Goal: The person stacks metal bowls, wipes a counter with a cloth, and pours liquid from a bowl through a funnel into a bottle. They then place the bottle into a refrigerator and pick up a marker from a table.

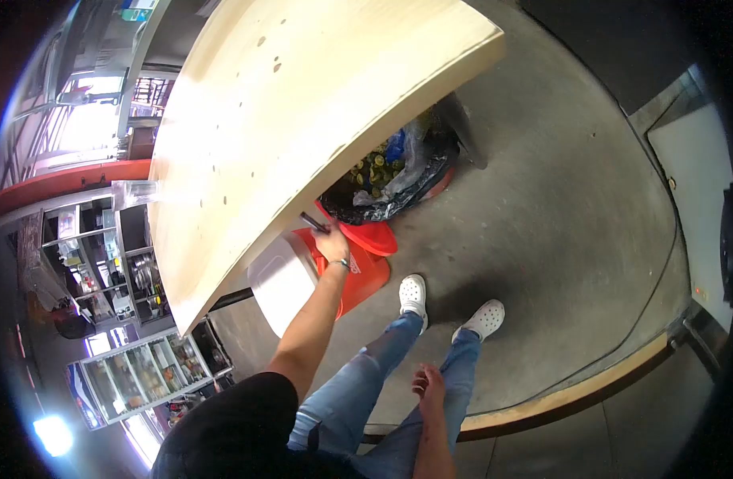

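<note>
My left hand [332, 243] is closed around a slim dark handle [314, 222], just under the table edge. What the handle belongs to is hidden. Below that hand stands an orange-red cooler [366, 283] with a white lid [282, 279], and a red flap [372, 238] sits beside the wrist. My right hand [430, 385] hangs near my thigh with fingers loosely bent and nothing visible in them.
A pale wooden tabletop [302, 104] spreads above the cooler. Under its edge, a bin lined with a black bag [374, 209] holds green sliced scraps and plastic. A cable [606, 351] runs along the concrete floor [558, 239]. Stocked shelves [143, 371] stand at left.
</note>
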The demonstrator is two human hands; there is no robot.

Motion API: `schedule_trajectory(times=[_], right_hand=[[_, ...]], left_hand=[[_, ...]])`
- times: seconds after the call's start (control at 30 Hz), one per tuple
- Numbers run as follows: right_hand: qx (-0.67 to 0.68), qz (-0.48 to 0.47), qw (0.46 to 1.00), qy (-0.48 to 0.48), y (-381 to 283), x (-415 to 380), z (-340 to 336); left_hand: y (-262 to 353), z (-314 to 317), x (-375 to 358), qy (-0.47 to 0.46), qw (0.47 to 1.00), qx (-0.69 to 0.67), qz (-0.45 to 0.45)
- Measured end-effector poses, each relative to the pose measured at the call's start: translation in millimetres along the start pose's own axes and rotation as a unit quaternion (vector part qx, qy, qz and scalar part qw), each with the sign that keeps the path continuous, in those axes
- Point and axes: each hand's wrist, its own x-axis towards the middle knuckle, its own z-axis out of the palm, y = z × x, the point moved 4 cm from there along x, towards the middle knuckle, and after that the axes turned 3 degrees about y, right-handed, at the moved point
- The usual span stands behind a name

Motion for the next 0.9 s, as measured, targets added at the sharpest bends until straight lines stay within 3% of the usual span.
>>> schedule_trajectory(times=[0.1,0.17,0.23,0.27,0.3,0.37,0.57,0.6,0.63,0.7,0.73,0.8,0.83,0.9], right_hand=[[-0.002,0.001,1.0,0.004,9,7,-9],[0.008,-0.002,1.0,0.007,6,5,-12],[0.019,-0.005,1.0,0.009,6,3,-13],[0.012,0.005,1.0,0.012,6,3,-13],[0.007,0.014,1.0,0.014,6,3,-14],[0.007,0.01,1.0,0.009,9,7,-19],[-0.004,0.008,1.0,-0.003,9,6,-19],[-0.014,0.02,1.0,0.003,8,7,-19],[-0.013,0.016,1.0,0.004,7,7,-21],[-0.003,0.009,1.0,-0.003,7,8,-22],[-0.003,0.007,1.0,-0.002,8,7,-24],[0.008,-0.017,1.0,-0.009,10,7,-23],[0.01,-0.018,1.0,-0.01,9,7,-23],[0.001,0.003,1.0,-0.012,8,8,-24]], left_hand=[[-43,28,-2,-0.007,0.998,-0.01,-0.055],[-72,53,9,0.004,1.0,0.015,-0.021],[-73,54,13,0.05,0.987,0.116,-0.095],[-78,57,23,0.109,0.982,0.128,-0.086],[-88,57,30,0.107,0.982,0.125,-0.087],[-72,39,35,0.134,0.991,-0.01,-0.005],[-14,-20,34,0.119,0.979,-0.156,0.063],[-32,-18,39,0.159,0.964,0.092,0.193],[-13,-30,19,0.158,0.965,0.089,0.192],[56,-63,-36,0.138,0.974,-0.108,0.147],[63,-64,-50,0.137,0.974,-0.11,0.146],[83,-53,-73,0.048,0.958,-0.076,0.271],[102,-44,-85,0.05,0.916,-0.088,0.389],[125,-9,-94,-0.001,0.859,-0.103,0.501]])
